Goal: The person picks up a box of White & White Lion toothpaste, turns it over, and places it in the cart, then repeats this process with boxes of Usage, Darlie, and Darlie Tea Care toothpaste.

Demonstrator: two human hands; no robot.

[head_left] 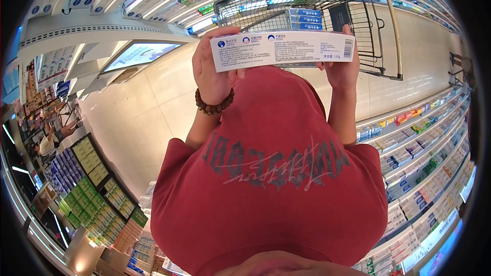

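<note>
Two hands hold one long white toothpaste box [283,50] level in front of the chest, printed back panel and barcode facing up toward the camera. The left hand [212,69] is clamped on the left end of the box, thumb over the near edge and fingers behind it, with a brown bead bracelet [214,105] on its wrist. The right hand [341,66] is closed on the right end beside the barcode. The box hangs in the air above a red T-shirt [271,184] with grey lettering. Just beyond the box stands a wire shopping cart [365,15], and a stack of blue boxes [305,19] lies inside it. Pale tiled floor [148,102] runs along the aisle. Stocked shelves [424,138] of boxed goods line the right side, and a lit screen [140,53] sits on the fixtures to the far left.
</note>
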